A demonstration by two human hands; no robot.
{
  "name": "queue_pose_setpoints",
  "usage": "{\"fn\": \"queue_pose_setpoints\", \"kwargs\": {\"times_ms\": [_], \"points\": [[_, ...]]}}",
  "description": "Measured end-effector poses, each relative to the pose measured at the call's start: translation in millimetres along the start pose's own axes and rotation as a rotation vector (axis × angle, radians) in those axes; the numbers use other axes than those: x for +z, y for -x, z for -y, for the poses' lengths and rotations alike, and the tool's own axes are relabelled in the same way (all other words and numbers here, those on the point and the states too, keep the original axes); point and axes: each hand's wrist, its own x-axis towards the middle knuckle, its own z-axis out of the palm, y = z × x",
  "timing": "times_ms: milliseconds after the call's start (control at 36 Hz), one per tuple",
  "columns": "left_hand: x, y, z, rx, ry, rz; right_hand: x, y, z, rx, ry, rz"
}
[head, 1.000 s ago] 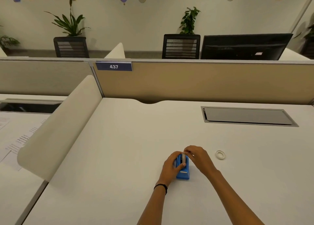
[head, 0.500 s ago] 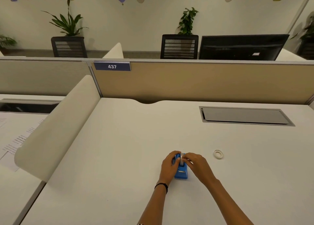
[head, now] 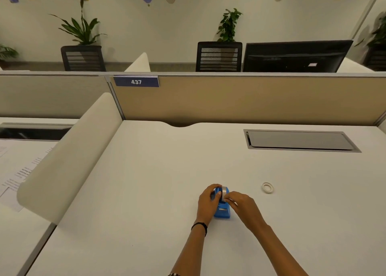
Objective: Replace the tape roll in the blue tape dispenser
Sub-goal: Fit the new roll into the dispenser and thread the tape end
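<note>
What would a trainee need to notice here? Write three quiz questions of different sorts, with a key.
1. True or false: both hands are on the blue tape dispenser.
2. The loose white ring lies on which side of the dispenser? A) the person's left B) the person's right C) on top of it
3. Fill in: the roll in the dispenser stands on its ____.

Key: 1. True: left hand and right hand flank it. 2. B. 3. Edge.

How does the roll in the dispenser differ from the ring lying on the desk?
The roll stands on edge in the blue dispenser, pinched by the right hand; the ring lies flat, untouched, to the right. The roll looks wider and greyish; the ring thin and white. Both are round.
</note>
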Motion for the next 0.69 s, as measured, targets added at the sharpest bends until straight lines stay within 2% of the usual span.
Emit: {"fn": "queue_pose_setpoints", "kwargs": {"times_ms": [472,694], "points": [[3.2,-2.0,5.5,-0.013,0.021,-0.013,12.1,14.9,4.3,-0.267,0.226,-0.192],[3.8,-2.5,7.4,-0.016,0.034,-0.011,22.3,16.3,-0.6,-0.244,0.21,-0.234]]}}
